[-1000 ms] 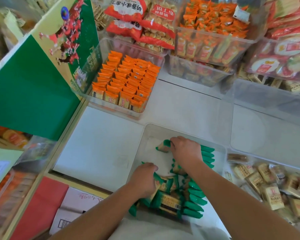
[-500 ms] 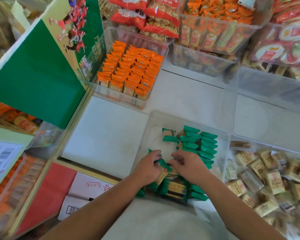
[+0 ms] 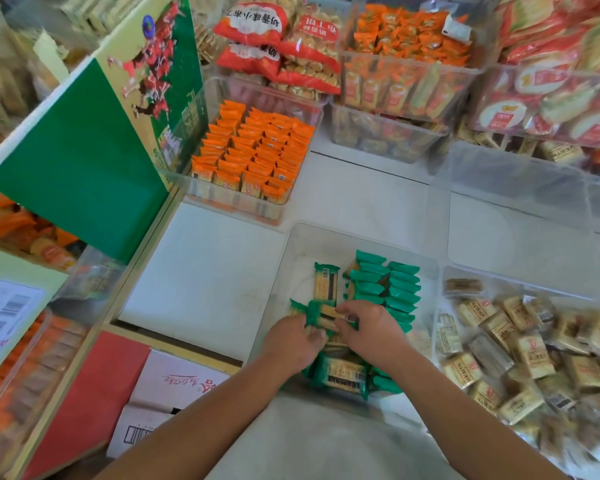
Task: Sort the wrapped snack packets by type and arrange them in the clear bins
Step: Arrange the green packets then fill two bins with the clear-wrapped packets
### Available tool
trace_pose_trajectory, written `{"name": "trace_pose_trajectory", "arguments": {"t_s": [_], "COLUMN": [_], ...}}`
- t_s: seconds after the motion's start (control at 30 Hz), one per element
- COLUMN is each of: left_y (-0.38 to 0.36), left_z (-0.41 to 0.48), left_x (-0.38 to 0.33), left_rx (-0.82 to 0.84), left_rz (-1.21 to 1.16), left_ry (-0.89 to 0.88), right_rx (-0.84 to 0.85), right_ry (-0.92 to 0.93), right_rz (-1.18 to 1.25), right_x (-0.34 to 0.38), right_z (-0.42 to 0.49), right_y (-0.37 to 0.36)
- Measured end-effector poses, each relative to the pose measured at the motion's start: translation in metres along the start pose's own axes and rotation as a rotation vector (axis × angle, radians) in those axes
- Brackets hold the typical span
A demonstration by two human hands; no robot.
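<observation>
- Centre bin [image 3: 361, 233]: a clear bin on the white table [image 3: 201, 278], nearest the person. We list its contents in the next four entries.
- Standing row [image 3: 392, 289]: green packets set on edge in tidy columns along the bin's right side.
- Flat packet [image 3: 325, 283]: one green-ended packet lying barcode up, just left of the standing row and apart from both hands.
- Loose heap [image 3: 343, 374]: green packets piled without order at the bin's near end, partly hidden under the wrists.
- Held green packet [image 3: 321, 315]: lying crosswise between the two hands, above the loose heap.
- Left hand [image 3: 291, 344]: fingers curled round the left, green end of the held green packet.
- Right hand [image 3: 371, 332]: thumb and fingers pinch the packet's right end. We cannot tell whether anything else lies under the palm.
- Orange bin [image 3: 229, 206]: a clear bin beyond and to the left, with orange packets [image 3: 257, 147] on edge in neat rows.
- Tan bin [image 3: 482, 277]: a clear bin just right of the centre bin, with tan packets [image 3: 527, 351] in a jumble.
- Far bin [image 3: 520, 188]: a clear bin beyond the tan bin.
- Green carton [image 3: 77, 174]: standing at the table's left edge.
- Cardboard box [image 3: 174, 386]: white with red print and a barcode, below the table's near left corner.
</observation>
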State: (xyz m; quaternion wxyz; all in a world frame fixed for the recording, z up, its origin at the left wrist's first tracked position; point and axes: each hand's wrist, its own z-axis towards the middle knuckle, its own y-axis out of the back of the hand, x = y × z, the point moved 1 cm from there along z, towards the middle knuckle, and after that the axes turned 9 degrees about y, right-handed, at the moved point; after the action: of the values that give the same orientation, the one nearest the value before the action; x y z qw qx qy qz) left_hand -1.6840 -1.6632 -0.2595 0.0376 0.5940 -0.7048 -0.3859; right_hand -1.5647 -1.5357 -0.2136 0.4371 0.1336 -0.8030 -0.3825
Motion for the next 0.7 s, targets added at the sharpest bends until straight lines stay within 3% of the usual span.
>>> {"name": "trace_pose_trajectory", "arguments": {"t_s": [0.33,0.57,0.7], "left_y": [0.002,0.009,0.020], "left_z": [0.021,0.015,0.020], "left_x": [-0.018,-0.010,-0.017], "left_rx": [-0.029,0.149,-0.039], "left_rz": [-0.143,-0.318,-0.257], "left_ry": [0.075,-0.021,-0.040], "right_rx": [0.230,0.330,0.235], "right_ry": [-0.032,0.075,0.083], "right_rz": [0.000,-0.215,-0.117], "right_x": [-0.006,-0.008,-0.007], "right_z": [0.015,0.031,0.026], "right_y": [0.010,-0.010,-0.002]}}
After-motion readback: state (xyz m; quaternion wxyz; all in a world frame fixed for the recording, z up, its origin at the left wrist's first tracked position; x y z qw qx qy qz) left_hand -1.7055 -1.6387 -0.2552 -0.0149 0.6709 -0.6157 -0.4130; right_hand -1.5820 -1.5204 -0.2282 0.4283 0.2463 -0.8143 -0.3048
